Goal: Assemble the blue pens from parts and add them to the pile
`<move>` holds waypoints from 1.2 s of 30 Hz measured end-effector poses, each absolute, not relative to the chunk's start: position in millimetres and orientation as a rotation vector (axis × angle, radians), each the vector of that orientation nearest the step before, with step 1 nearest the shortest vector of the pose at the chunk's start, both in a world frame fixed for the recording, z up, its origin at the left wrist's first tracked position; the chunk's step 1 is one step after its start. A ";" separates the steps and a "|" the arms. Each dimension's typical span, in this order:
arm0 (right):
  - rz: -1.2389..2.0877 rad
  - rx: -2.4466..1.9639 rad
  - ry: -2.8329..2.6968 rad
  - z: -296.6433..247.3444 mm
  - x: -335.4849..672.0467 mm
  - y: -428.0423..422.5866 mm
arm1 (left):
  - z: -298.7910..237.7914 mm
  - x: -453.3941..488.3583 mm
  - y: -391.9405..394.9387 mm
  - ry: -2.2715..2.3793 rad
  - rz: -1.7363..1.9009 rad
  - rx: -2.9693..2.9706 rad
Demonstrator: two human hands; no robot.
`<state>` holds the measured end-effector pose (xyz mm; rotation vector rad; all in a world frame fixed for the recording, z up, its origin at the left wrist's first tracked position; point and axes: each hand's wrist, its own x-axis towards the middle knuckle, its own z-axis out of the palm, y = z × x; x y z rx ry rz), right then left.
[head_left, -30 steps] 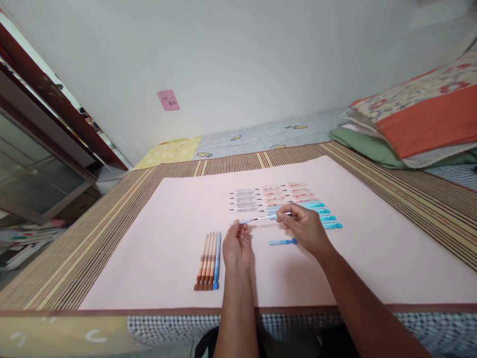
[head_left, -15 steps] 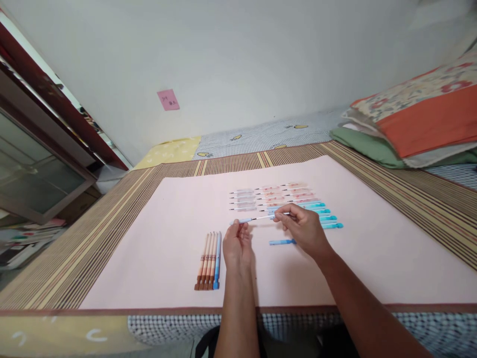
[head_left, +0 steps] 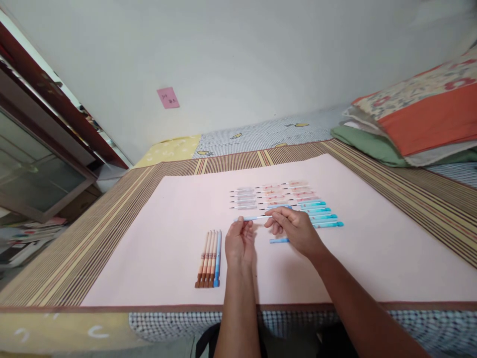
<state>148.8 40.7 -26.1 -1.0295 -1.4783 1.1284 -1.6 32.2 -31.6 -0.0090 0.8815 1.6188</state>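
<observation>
My left hand point(head_left: 239, 243) pinches the left end of a thin light-blue pen piece point(head_left: 253, 218) held level above a pink sheet point(head_left: 156, 248). My right hand point(head_left: 294, 229) pinches the same piece from its right end. Just under my right hand lies a short blue pen cap point(head_left: 278, 240). Behind the hands, rows of pen parts point(head_left: 268, 195) in clear, pink and turquoise lie flat. Left of my left hand, several assembled pens point(head_left: 209, 258), brown-tipped and one blue, lie side by side.
The pink sheet covers a striped woven mat point(head_left: 93, 219) on a bed. Folded bedding and a pillow point(head_left: 417, 119) are stacked at the far right. A pink sticky note point(head_left: 167, 97) hangs on the wall. A glass-fronted cabinet point(head_left: 33, 164) stands at the left.
My right hand has slid leftward along the pen piece, closer to my left hand. My left hand has stayed almost in place.
</observation>
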 end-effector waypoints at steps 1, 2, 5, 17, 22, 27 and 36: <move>1.141 -1.028 -1.487 -26.2 147.3 39.8 | -32.0 -1.5 31.7 0.863 1.607 0.021; 1.142 -1.026 -1.495 -26.5 145.8 38.9 | -32.3 -1.5 31.2 0.843 1.593 0.049; 1.125 -1.017 -1.500 -28.3 142.7 37.4 | -32.9 -1.9 30.0 0.800 1.569 0.104; 1.145 -1.035 -1.514 -34.3 144.3 40.1 | -31.9 -0.7 29.9 0.804 1.610 0.176; 1.036 -1.084 -1.649 -32.6 144.5 38.9 | -31.9 -2.4 29.5 0.878 1.571 0.225; 1.044 -1.155 -1.668 -35.5 152.3 42.4 | -37.5 -1.1 31.5 0.971 1.611 0.118; 1.155 -1.284 -1.579 -34.2 176.0 52.1 | -57.1 -7.5 38.1 1.228 1.774 0.342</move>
